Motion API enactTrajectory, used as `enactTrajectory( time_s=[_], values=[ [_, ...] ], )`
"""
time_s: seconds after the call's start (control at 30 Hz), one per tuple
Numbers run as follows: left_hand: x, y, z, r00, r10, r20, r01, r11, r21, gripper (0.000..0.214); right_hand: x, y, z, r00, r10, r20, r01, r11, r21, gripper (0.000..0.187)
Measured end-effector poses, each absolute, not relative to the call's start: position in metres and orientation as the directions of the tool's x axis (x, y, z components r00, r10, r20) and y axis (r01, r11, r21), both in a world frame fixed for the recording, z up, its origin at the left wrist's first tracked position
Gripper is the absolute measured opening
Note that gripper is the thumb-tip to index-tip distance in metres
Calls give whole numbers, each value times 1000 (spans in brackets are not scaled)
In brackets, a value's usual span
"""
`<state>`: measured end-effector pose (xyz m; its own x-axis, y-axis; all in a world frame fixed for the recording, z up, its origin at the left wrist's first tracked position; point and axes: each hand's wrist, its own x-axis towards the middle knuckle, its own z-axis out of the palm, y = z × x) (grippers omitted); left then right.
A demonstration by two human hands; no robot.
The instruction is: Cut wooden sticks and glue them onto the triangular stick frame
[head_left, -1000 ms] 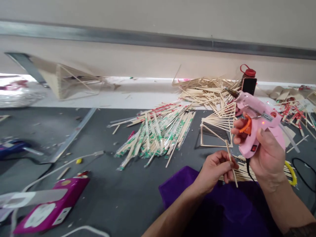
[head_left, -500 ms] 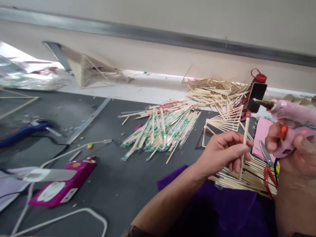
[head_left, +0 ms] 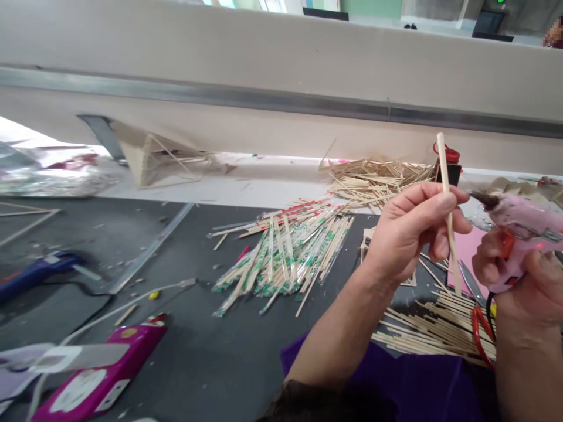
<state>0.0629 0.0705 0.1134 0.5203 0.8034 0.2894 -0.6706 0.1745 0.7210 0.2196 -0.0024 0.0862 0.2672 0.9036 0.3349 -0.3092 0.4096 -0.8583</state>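
Between the thumb and fingers of my left hand (head_left: 409, 225) is a single wooden chopstick (head_left: 442, 161), held nearly upright. My right hand (head_left: 534, 287) is wrapped round the handle of a pink hot glue gun (head_left: 521, 214), with fingers at its orange trigger and a small red light lit. Its dark nozzle points left, close to the fingers of my left hand but apart from the chopstick. Below both hands, loose chopsticks (head_left: 433, 322) lie in rows beside red-handled scissors (head_left: 479, 337). A stick-built frame is mostly hidden behind my left hand.
Wrapped chopsticks (head_left: 285, 258) are heaped mid-table, with a pile of bare sticks (head_left: 373, 179) behind. On the left lie a magenta power strip (head_left: 101, 369), a blue glue gun (head_left: 39, 272) and white cables. A white partition (head_left: 246, 58) runs along the back.
My left hand has risen with the chopstick and come closer to the glue gun's nozzle. The glue gun sits slightly lower in view. The camera has tilted up, showing more beyond the partition.
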Motion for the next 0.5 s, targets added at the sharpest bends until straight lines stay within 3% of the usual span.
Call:
enactTrajectory(
  time_s=[0.13,0.3,0.5],
  values=[
    [71,70,107,457,861,222,-691,187,699,24,222,-6,92,318,893,317,-367,424,-828,29],
    [71,68,77,585,807,80,-481,266,836,18,230,-4,90,307,887,344,-325,437,-839,40],
    [57,67,75,514,855,70,-324,118,939,17,238,2,83,346,889,302,-249,397,-884,44]
  ],
)
